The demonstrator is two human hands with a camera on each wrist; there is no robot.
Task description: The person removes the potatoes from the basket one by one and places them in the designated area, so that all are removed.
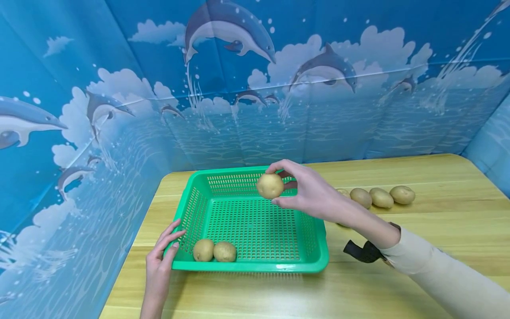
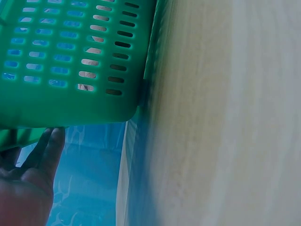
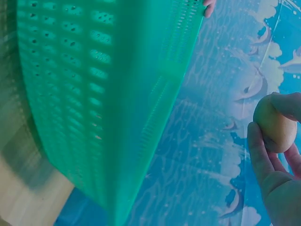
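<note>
My right hand (image 1: 308,190) pinches a potato (image 1: 270,186) between thumb and fingers, above the far right part of a green plastic basket (image 1: 279,267). The right wrist view shows the same potato (image 3: 275,123) in the fingers, apart from the basket. At the basket's near left corner, my left hand (image 1: 160,257) rests on the rim with its fingers extended over it. The left wrist view shows its fairly straight fingers (image 2: 52,150) against the rim. Inside the basket, two potatoes (image 1: 203,250) (image 1: 225,251) lie side by side in the near left corner.
To the right of the basket, several potatoes (image 1: 381,197) lie in a row on the wooden table (image 1: 446,239), some partly hidden behind the right forearm. A blue dolphin-print curtain (image 1: 247,124) hangs behind the table and along its left side. A black strap (image 1: 364,251) hangs from the right wrist.
</note>
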